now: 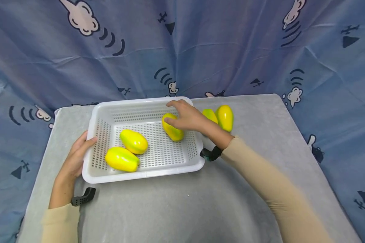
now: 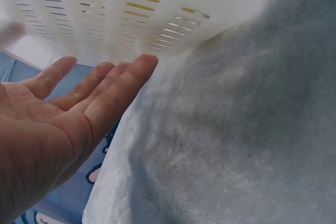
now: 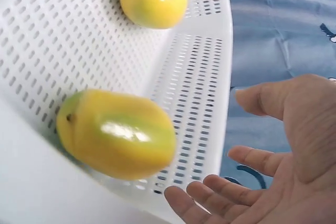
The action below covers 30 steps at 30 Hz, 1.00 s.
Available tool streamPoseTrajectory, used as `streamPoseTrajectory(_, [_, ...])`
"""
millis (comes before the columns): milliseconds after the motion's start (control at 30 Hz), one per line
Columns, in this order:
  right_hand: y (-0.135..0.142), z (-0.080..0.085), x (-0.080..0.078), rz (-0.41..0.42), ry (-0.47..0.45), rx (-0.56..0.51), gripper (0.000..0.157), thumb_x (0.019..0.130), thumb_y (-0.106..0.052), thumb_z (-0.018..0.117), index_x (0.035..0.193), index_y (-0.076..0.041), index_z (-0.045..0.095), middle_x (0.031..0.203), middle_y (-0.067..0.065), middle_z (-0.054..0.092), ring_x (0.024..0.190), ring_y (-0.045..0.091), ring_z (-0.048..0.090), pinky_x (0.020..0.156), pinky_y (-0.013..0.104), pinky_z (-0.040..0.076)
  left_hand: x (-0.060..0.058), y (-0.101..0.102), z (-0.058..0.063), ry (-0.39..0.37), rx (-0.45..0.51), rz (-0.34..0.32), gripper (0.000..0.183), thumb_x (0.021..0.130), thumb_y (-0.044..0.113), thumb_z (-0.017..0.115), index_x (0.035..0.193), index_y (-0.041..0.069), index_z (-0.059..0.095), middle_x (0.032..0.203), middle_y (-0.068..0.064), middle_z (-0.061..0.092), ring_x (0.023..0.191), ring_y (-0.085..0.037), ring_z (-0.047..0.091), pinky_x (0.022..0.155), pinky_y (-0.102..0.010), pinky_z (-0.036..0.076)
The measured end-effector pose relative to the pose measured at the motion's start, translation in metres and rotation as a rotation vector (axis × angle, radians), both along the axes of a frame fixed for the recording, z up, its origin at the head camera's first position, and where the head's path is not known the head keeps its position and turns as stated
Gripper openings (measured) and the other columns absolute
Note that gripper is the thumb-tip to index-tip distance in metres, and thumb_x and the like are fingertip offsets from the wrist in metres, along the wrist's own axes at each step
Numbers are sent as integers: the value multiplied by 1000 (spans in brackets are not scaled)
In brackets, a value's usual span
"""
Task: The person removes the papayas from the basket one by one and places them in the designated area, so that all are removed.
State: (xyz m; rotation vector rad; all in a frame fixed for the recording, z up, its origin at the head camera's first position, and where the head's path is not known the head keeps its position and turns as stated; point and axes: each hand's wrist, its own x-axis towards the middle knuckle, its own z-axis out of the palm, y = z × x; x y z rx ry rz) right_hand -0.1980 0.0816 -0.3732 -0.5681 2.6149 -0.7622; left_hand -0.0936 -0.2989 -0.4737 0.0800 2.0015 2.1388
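Observation:
A white perforated plastic basket (image 1: 158, 171) holds several glossy yellow-green papayas. Its left rim lies under the thumb of my left hand (image 1: 76, 155), whose long fingers reach along the outer wall in the left wrist view. Two papayas (image 1: 134, 141) rest together in the left part of the basket. Over the right end hovers my right hand (image 1: 187, 116), fingers spread and nothing held. Beneath it a papaya (image 3: 118, 135) lies on the basket floor, apart from the fingertips in the right wrist view.
Just right of the basket, two more papayas (image 1: 225, 118) lie side by side, one partly behind the right wrist. A grey cloth (image 1: 170, 212) covers the table. Patterned blue curtains (image 1: 200, 50) hang along the back and sides.

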Motion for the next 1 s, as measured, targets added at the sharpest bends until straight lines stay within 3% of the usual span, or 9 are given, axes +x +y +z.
streamPoseTrajectory(133, [-6,-8,-3,1,-15,31,67,102,-38,67,160,-13,44,162,17,45,143,32,50,121,54,45,-2,0,0,6,10,-5,63,114,27,45,169,11,19,142,2,51,118,-6,69,86,-31,65])
streamPoseTrajectory(300, [-15,-16,-6,-3,-26,77,68,102,-38,68,160,-13,43,157,17,49,129,30,55,114,48,52,-2,-1,0,10,2,-4,64,114,27,45,170,11,18,144,0,49,118,-5,69,86,-31,65])
streamPoseTrajectory(433, [-21,-21,-5,-9,-35,131,72,101,-39,69,161,-13,41,152,19,51,120,29,57,106,44,55,-1,0,1,-3,-11,6,64,114,29,45,170,12,18,153,-15,43,118,-5,68,86,-30,65])
streamPoseTrajectory(600, [-23,-22,-2,7,-41,163,73,100,-37,70,161,-10,41,144,17,56,113,28,58,98,40,57,0,5,1,-30,-49,19,66,114,31,45,171,15,16,166,-35,20,118,-3,63,88,-27,64])
streamPoseTrajectory(800, [-27,-24,-2,39,-41,163,70,100,-36,71,158,-9,45,148,17,54,115,28,59,100,41,57,-1,2,4,-21,-48,26,65,114,30,45,170,13,17,161,-32,26,116,-3,67,85,-29,65])
streamPoseTrajectory(1000, [-32,-27,-1,47,-59,172,74,99,-35,71,162,-11,40,153,17,51,120,29,59,105,44,55,-1,1,6,-30,-55,6,66,114,31,44,171,15,15,167,-36,19,119,-4,63,88,-28,64])
